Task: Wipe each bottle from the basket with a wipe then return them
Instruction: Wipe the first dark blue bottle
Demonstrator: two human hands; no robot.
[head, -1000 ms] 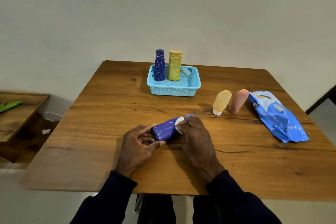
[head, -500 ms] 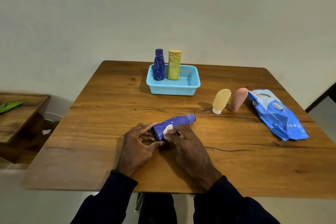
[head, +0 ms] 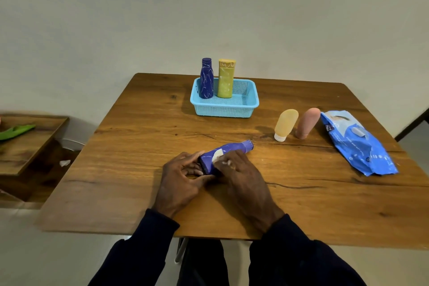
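Note:
A purple bottle (head: 234, 147) lies on its side near the middle of the wooden table (head: 139, 158), cap pointing right. My left hand (head: 180, 175) grips its base end. My right hand (head: 241, 169) presses a small white wipe (head: 217, 155) against the bottle's body near the base. A light blue basket (head: 224, 110) stands at the far middle of the table with a dark blue bottle (head: 206, 79) and a yellow bottle (head: 225, 79) upright in it. A pale orange tube bottle (head: 286, 124) and a pink tube bottle (head: 307, 122) stand to the right of the basket.
A blue wipes pack (head: 356, 143) lies near the table's right edge. To the left and lower down is a wooden shelf (head: 27, 144) with a green object (head: 16, 131) on it. A wall rises right behind the table.
My right hand slid the wipe along the purple bottle from near the neck down to the base end and stays there. The left hand kept its hold.

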